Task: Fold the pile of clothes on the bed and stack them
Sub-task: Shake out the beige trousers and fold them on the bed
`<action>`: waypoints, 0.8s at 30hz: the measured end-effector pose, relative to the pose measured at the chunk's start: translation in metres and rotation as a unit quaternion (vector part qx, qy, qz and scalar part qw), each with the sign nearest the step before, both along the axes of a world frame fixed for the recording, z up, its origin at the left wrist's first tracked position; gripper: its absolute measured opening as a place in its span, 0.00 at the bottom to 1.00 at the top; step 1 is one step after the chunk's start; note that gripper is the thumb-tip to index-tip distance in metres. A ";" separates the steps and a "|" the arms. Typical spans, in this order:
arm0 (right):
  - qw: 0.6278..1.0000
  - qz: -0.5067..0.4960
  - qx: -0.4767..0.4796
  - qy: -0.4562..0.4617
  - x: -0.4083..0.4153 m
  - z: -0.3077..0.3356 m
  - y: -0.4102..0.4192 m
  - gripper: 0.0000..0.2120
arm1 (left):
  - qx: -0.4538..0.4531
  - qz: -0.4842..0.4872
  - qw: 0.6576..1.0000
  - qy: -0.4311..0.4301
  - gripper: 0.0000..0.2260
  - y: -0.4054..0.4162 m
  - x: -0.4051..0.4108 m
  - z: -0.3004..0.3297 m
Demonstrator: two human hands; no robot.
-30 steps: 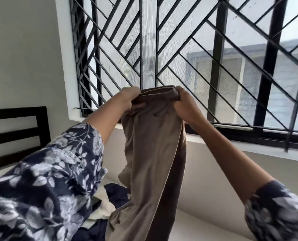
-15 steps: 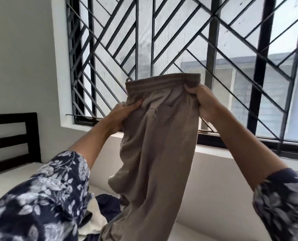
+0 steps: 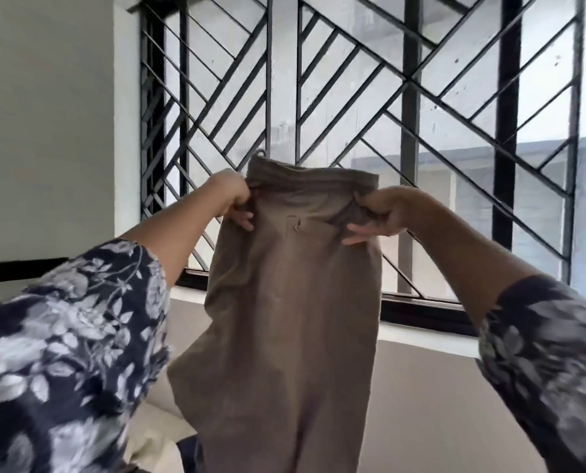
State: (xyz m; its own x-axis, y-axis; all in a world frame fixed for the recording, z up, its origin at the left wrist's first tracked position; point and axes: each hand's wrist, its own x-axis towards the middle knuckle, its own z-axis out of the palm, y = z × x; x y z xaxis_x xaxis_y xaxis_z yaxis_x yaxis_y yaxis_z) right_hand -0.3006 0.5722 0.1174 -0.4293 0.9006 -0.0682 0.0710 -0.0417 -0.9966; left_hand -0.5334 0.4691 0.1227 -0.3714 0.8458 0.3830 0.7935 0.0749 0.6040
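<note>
Both hands, left hand (image 3: 234, 199) and right hand (image 3: 380, 213), pinch the brown trousers (image 3: 291, 302) at the waistband; legs hang unevenly, so the fold might come out crooked.

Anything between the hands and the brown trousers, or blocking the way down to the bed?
Nothing between them: the left hand and right hand both grip the brown trousers at the waistband, held up before the window grille. Below, a dark garment lies by the hanging legs; the rest of the bed is out of view.
</note>
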 end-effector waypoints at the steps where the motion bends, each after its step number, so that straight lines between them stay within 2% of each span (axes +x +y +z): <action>1: 1.000 0.006 -0.004 0.018 -0.003 0.014 0.000 0.19 | 0.029 -0.012 1.000 -0.002 0.12 0.003 -0.003 0.010; 3: 0.993 -0.008 0.114 0.017 -0.010 0.048 -0.007 0.16 | 0.151 0.041 0.988 -0.008 0.08 -0.002 -0.003 0.038; 4: 0.978 -0.028 0.205 0.036 -0.012 0.067 -0.010 0.13 | 0.223 0.082 0.971 0.029 0.11 -0.008 -0.001 0.053; 6: 0.925 -0.059 0.351 0.133 -0.016 0.112 -0.021 0.10 | 0.323 0.103 0.932 0.126 0.16 -0.026 0.010 0.086; 9: 0.846 -0.089 0.474 0.229 -0.012 0.163 -0.028 0.09 | 0.417 0.068 0.892 0.161 0.18 -0.048 0.010 0.124; 10: 0.835 -0.096 0.487 0.238 -0.012 0.172 -0.036 0.10 | 0.422 0.063 0.890 0.163 0.18 -0.053 0.009 0.132; 12: 0.845 -0.089 0.484 0.207 -0.010 0.175 -0.051 0.12 | 0.408 0.061 0.897 0.158 0.20 -0.059 0.006 0.142; 15: 0.866 -0.111 0.478 0.094 -0.008 0.172 -0.062 0.09 | 0.390 0.072 0.906 0.149 0.21 -0.068 0.001 0.144; 18: 0.865 -0.134 0.471 0.111 -0.004 0.170 -0.077 0.09 | 0.388 0.063 0.906 0.156 0.21 -0.078 0.003 0.140; 21: 0.874 -0.138 0.457 0.087 0.004 0.168 -0.095 0.11 | 0.357 0.062 0.920 0.147 0.21 -0.097 0.013 0.137; 22: 0.866 -0.150 0.465 0.108 0.007 0.170 -0.101 0.12 | 0.371 0.059 0.915 0.150 0.20 -0.103 0.016 0.139; 24: 0.825 -0.173 0.507 0.179 0.013 0.179 -0.116 0.10 | 0.427 0.056 0.889 0.154 0.20 -0.120 0.026 0.146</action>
State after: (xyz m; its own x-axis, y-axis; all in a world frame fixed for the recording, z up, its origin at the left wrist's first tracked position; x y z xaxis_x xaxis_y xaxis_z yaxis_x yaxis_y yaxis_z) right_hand -0.2876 0.4560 0.2965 0.0368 0.4907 0.8706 -0.0766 0.8700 -0.4871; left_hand -0.5077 0.3496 0.2688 -0.2005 0.1618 0.9662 0.9479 -0.2174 0.2331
